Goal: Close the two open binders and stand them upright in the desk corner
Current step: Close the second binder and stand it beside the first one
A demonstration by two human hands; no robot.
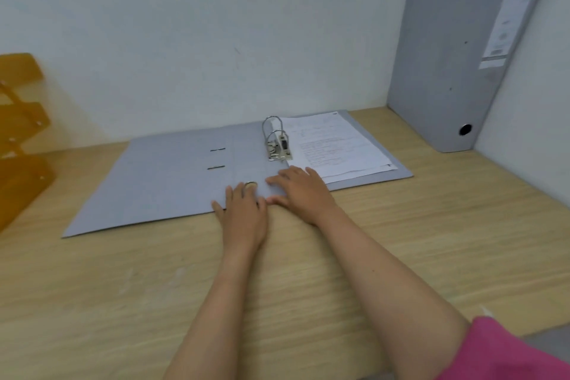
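A grey binder [166,176] lies open and flat on the wooden desk [154,287], its metal rings [274,139] standing up at the spine and printed pages [333,145] on its right half. My left hand [243,213] rests flat on the near edge of the spine area, fingers by the round finger hole. My right hand [300,191] lies beside it on the same edge, fingers spread, touching the cover. A second grey binder [447,55] is closed and stands upright in the back right corner, leaning against the wall.
An orange plastic letter tray stack [21,133] stands at the left edge of the desk. White walls bound the desk at the back and right. A pink garment [505,352] shows at the lower right.
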